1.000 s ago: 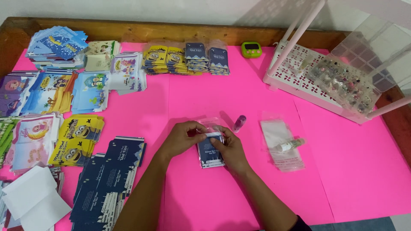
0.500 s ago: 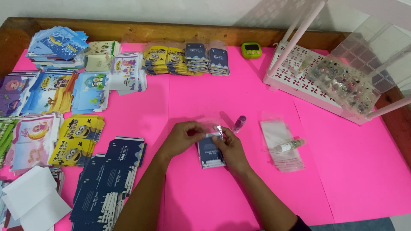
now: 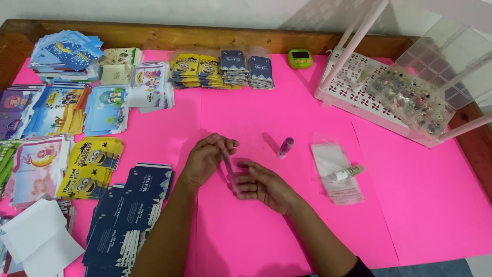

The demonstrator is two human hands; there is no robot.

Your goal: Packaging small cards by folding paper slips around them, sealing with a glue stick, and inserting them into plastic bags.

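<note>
My left hand (image 3: 207,156) pinches the upper end of a clear plastic sleeve (image 3: 228,169), which is turned nearly edge-on above the pink table cover (image 3: 246,118). My right hand (image 3: 264,185) holds the sleeve's lower end with its fingertips. The dark blue card seen earlier is mostly hidden between my hands. Just beyond my right hand a small purple bottle (image 3: 285,147) stands upright.
A pile of clear sleeves (image 3: 334,154) with a white tube (image 3: 347,173) on it lies to the right. Dark blue cards (image 3: 128,215), yellow cartoon cards (image 3: 89,166) and several other card stacks cover the left side. At the back stand a green timer (image 3: 300,58), a white rack (image 3: 359,100) and a clear bead box (image 3: 415,97).
The sleeve and card lay flat under both hands before. Now the sleeve is lifted and turned on edge, with my left hand raised and my right hand lower.
</note>
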